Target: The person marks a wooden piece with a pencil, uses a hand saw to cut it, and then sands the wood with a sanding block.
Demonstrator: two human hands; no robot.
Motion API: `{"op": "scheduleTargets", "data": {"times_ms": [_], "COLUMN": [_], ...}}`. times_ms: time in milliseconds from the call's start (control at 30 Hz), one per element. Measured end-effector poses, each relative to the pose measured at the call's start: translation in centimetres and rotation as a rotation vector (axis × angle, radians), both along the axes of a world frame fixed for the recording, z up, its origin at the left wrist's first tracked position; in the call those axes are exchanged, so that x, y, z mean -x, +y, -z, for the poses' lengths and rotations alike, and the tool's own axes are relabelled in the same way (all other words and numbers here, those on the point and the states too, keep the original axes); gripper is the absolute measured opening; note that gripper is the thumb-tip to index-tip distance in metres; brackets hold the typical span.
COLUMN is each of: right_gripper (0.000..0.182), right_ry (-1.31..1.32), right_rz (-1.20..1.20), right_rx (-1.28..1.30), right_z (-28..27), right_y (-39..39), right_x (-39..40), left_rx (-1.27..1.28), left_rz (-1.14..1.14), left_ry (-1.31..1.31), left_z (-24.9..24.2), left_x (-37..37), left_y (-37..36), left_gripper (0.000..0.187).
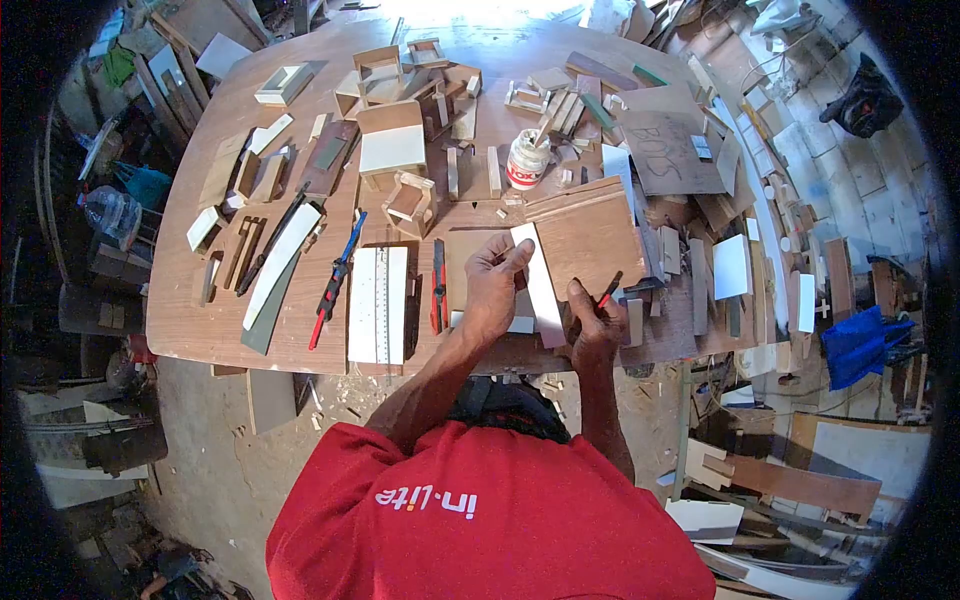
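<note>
The fingers of the left hand [492,288] are closed; thumb and fingertips grip the white strip [538,285] at its upper part, along its left edge. The fingers of the right hand [594,325] are curled around a red-and-black tool [610,290], whose tip projects above the fist. This hand is beside the lower end of the strip; whether it touches the strip cannot be determined.

Directly behind the strip, between and beyond the two sets of fingers, is a brown wooden panel [585,240] with ridges along its upper edge. Its support cannot be determined.

Just left of the left fingers, a red-and-black cutter [439,287] lies on the table [190,320]. Further left, a ruler [382,305] rests lengthwise on a white board [362,320]. Beyond that lies a blue, black and red tool [338,270], positioned diagonally.

Forward of the left fingers are a small wooden frame [410,203] and an open jar [528,160] with a red-marked label. A white-faced wooden assembly [392,138] is situated behind the frame.

Forward and right of the right fingers is a brown sheet [665,150] bearing handwritten letters. A blue bag [865,345] is well apart, at far right, off the table.
</note>
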State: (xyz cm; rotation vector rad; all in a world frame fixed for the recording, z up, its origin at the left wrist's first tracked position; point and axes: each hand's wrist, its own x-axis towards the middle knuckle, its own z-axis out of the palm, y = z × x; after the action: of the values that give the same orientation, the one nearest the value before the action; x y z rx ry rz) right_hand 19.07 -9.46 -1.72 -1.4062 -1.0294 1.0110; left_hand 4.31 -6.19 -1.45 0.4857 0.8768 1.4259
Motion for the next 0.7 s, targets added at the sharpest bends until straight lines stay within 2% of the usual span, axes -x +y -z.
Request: {"op": "scheduleTargets", "data": {"times_ms": [100,200,267,433,600,667,700], "right_gripper": [0.029,0.031,0.033,0.033,0.033,0.032,0.032], "right_ry": [-0.027,0.022,0.016,0.003,0.08,0.074,0.073], "right_rz": [0.017,0.005,-0.001,-0.014,-0.042,0.001,-0.001], "right_rx": [-0.065,-0.038,0.067,0.087,0.049,0.256,0.257], "right_z": [0.3,0.1,0.3,-0.5,-0.6,0.4,1.0], "right_y": [0.0,0.1,0.1,0.3,0.6,0.7,0.8], "right_x": [0.1,-0.1,-0.4,-0.2,0.2,-0.2,-0.3], "left_rx": [0.041,0.028,0.035,-0.033,0.008,0.022,0.033], "left_rz": [-0.017,-0.015,-0.013,-0.009,-0.11,-0.1,-0.089], "left_ry": [-0.009,0.007,0.024,0.055,0.088,0.11,0.133], "left_z": [-0.6,-0.2,-0.1,1.2,2.3,3.2,2.9], "left_x": [-0.2,-0.2,-0.2,-0.1,-0.2,0.2,0.4], "left_y": [0.0,0.2,0.2,0.6,1.2,1.3,1.3], "left_gripper": [0.012,0.014,0.014,0.012,0.009,0.01,0.01]}}
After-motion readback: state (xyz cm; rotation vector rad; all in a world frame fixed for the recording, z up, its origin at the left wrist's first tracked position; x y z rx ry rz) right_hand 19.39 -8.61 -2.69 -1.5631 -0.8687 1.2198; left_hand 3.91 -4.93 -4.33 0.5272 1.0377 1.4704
